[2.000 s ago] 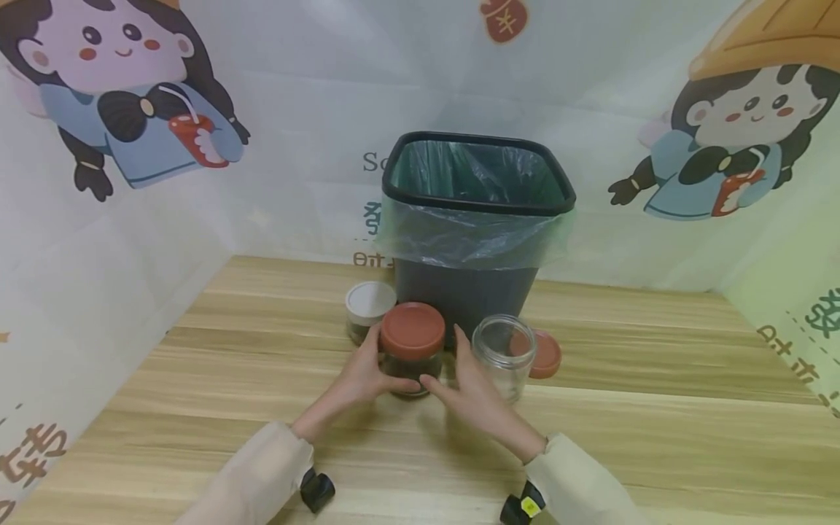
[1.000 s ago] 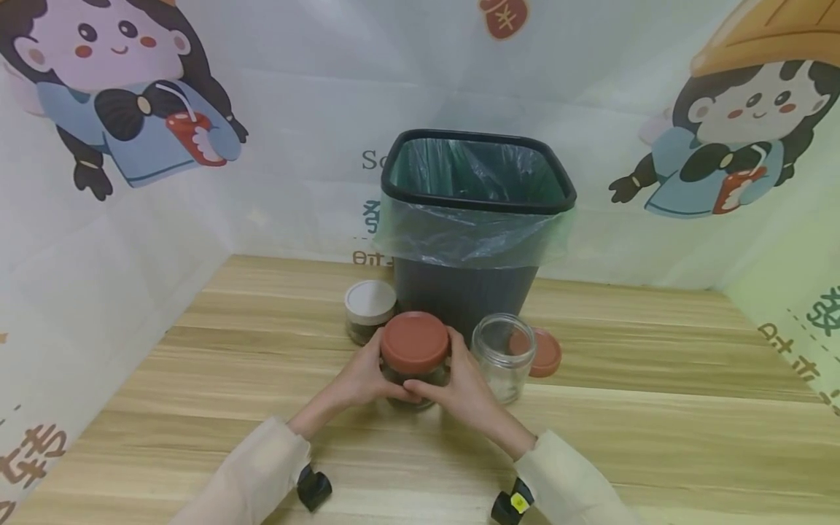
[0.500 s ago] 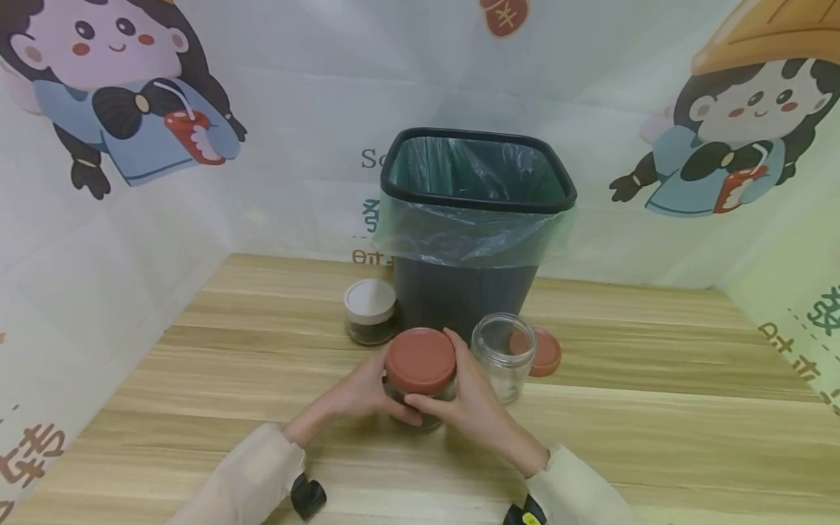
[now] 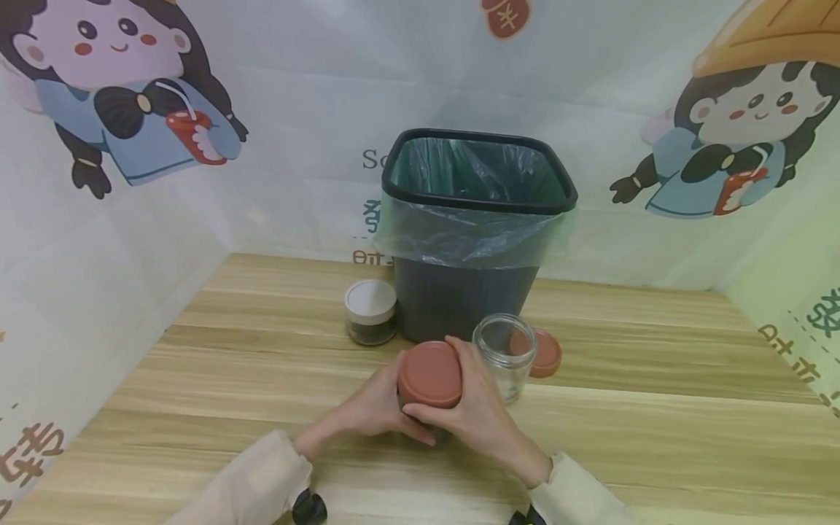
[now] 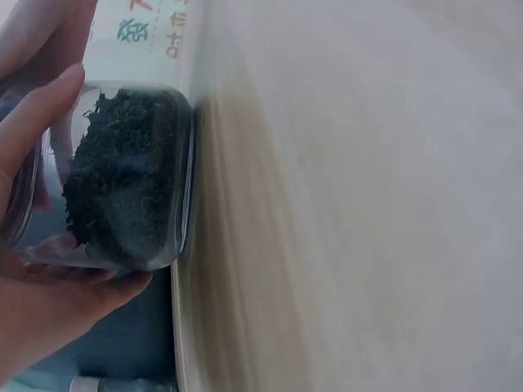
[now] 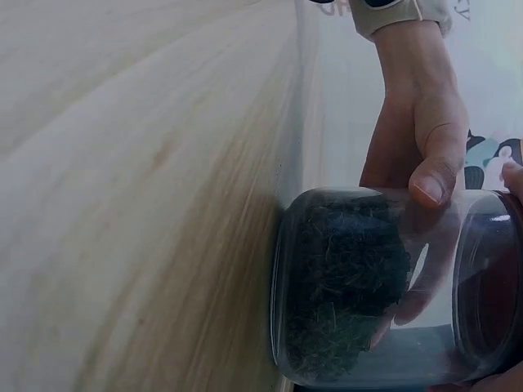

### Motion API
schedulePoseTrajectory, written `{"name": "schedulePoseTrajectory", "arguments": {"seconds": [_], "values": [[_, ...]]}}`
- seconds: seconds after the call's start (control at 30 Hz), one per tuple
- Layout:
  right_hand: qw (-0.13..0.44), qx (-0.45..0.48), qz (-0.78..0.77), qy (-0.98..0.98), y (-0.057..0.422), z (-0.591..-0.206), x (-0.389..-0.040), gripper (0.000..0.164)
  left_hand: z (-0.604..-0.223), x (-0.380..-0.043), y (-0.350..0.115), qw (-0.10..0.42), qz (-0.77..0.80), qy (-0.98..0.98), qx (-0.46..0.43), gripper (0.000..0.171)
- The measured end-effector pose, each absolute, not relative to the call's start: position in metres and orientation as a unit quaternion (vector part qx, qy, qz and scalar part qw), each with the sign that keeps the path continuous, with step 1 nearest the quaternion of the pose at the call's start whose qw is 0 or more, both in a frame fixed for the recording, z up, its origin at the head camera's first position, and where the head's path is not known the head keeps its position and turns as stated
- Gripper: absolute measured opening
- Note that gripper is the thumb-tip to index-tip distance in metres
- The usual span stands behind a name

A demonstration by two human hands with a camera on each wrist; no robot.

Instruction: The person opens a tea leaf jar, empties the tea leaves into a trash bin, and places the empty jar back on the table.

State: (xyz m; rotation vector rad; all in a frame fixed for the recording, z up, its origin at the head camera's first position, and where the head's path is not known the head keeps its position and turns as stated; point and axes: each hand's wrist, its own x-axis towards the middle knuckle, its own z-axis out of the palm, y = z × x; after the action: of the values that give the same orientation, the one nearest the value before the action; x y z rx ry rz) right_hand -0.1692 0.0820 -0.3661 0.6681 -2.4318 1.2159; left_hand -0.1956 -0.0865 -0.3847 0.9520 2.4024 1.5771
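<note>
The red-lidded jar point(image 4: 429, 379) stands nearly upright in front of the bin point(image 4: 459, 302), on the person's side; whether its base touches the desk point(image 4: 656, 437) is hard to tell. The left hand point(image 4: 372, 401) has its grip curled round the glass body, while the right hand point(image 4: 482, 412) has its grip wrapped about the jar from the other side, thumb across the front near the lid. With dry-looking dark leaves point(image 5: 122, 180) filling only part of it, the jar is probably light to moderate, stiff, rather slippery and breakable if the walls are glass; the straight sides and lid edge seem the best holds. Counting up: three jars, namely this one, one white-lidded jar point(image 4: 370, 313) just beside the bin's left front, and one lidless clear jar point(image 4: 504, 368) before the bin's right front; one loose red lid point(image 4: 547, 355) near the bin's right front; one bin; two hands.
</note>
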Motion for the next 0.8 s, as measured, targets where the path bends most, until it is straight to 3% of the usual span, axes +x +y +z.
{"name": "schedulePoseTrajectory", "arguments": {"seconds": [0.8], "values": [[0.209, 0.283, 0.396, -0.848, 0.0905, -0.3692, -0.1732, 0.078, -0.3855, -0.1923, -0.0821, 0.054, 0.507, 0.803, 0.309, 0.094]]}}
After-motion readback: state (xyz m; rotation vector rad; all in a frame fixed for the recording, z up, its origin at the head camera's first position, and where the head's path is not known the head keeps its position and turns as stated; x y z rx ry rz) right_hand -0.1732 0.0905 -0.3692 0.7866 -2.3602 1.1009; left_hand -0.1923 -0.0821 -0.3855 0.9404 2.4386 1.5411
